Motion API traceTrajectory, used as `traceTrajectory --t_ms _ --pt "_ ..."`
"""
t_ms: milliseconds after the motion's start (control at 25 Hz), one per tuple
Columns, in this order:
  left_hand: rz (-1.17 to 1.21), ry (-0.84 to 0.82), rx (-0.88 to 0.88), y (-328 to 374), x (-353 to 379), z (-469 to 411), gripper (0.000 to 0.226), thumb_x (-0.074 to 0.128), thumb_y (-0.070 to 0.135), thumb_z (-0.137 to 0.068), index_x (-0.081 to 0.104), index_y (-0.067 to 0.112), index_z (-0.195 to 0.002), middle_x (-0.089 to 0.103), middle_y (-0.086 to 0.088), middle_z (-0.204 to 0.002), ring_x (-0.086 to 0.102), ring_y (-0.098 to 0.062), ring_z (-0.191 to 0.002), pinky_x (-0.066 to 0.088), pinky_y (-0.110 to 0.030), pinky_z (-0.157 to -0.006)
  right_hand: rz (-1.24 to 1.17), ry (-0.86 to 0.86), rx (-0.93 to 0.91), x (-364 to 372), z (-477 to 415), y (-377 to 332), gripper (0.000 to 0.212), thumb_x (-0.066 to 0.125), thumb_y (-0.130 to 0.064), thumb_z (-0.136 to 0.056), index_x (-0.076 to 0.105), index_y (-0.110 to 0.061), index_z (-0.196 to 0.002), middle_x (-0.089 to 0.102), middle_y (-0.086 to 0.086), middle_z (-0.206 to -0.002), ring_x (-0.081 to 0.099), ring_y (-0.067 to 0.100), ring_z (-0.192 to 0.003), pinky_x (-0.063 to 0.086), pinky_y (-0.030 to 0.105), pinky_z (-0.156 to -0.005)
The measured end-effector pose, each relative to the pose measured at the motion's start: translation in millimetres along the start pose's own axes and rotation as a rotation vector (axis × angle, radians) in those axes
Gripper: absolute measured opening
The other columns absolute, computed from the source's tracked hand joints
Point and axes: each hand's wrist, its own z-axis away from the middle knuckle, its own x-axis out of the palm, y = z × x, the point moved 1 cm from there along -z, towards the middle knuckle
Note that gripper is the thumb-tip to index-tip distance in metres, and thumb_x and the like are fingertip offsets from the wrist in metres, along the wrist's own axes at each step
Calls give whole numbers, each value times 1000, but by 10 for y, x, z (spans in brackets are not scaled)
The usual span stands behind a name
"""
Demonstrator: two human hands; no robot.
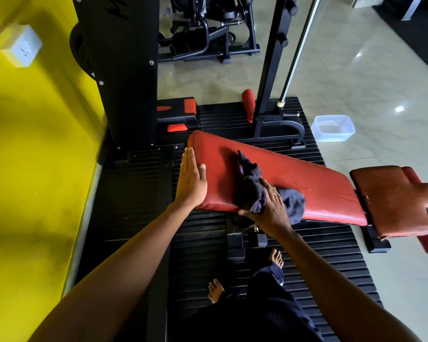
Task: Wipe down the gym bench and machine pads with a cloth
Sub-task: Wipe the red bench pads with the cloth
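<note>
Both hands are on the long red bench pad (319, 188). The left hand (190, 183) lies flat on the left end of the pad, close to its near corner. Its fingers are straight and close together, and it holds nothing. The right hand (269, 208) lies on top of a dark cloth (250, 178) and presses it down on the pad by the near edge. Its fingers are spread out over the cloth, its thumb sticks out to the side at the pad's near edge, and one finger has a ring on it. The cloth is bunched up. Part of it pokes out past the fingers toward the middle of the pad, and part sticks out on the right side of the hand. The pad is tilted, with its left end nearer the black machine post (129, 82). A smaller brown-red seat pad (393, 201) sits just past the right end of the long pad. The bench stands on a black ribbed mat (331, 262), and two bare feet (215, 290) stand on the mat by its near edge. A clear plastic tub (332, 128) sits on the shiny floor (381, 82), just off the mat's far right corner. A yellow wall (35, 169) runs along the left side of the mat.
</note>
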Motion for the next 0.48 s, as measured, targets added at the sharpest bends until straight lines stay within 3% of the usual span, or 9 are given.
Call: traceTrajectory --t_ms 80,160,280,360,480 --pt "-32 0 -15 7 9 -19 61 30 28 -109 3 4 -159 1 -12 -168 2 -22 -155 4 -29 -125 -74 -50 66 15 -127 -284 108 37 -91 -79 24 -21 -160 14 6 -170 9 19 -156 4 49 -127" --pt "-61 -20 5 -27 6 -35 66 33 32 -108 5 0 -158 4 -17 -167 5 -27 -155 7 -33 -126 -121 -54 3 66 -368 -785 92 34 -83 -87 20 -30 -160 5 2 -171 2 16 -157 -6 45 -127" --pt "-209 -21 66 -138 35 -65 69 33 34 -103 13 -5 -156 11 -23 -165 11 -36 -153 15 -45 -126 -125 -78 -79 128 -626 -1054 78 32 -68 -95 27 -25 -160 6 -3 -171 7 18 -157 -2 41 -128" --pt "-379 -1 171 -124 62 -39 62 22 35 -106 21 -3 -156 13 -25 -164 10 -39 -153 15 -47 -125 -79 -88 -103 138 -563 -732 79 38 -59 -91 32 -18 -158 12 -2 -170 13 19 -156 4 41 -128" --pt "-484 61 293 24 80 -16 52 41 21 -104 36 1 -152 23 -22 -162 17 -36 -152 15 -45 -125 -44 -62 61 28 -385 15 85 52 -55 -87 31 -12 -158 19 3 -169 20 24 -155 8 41 -127"
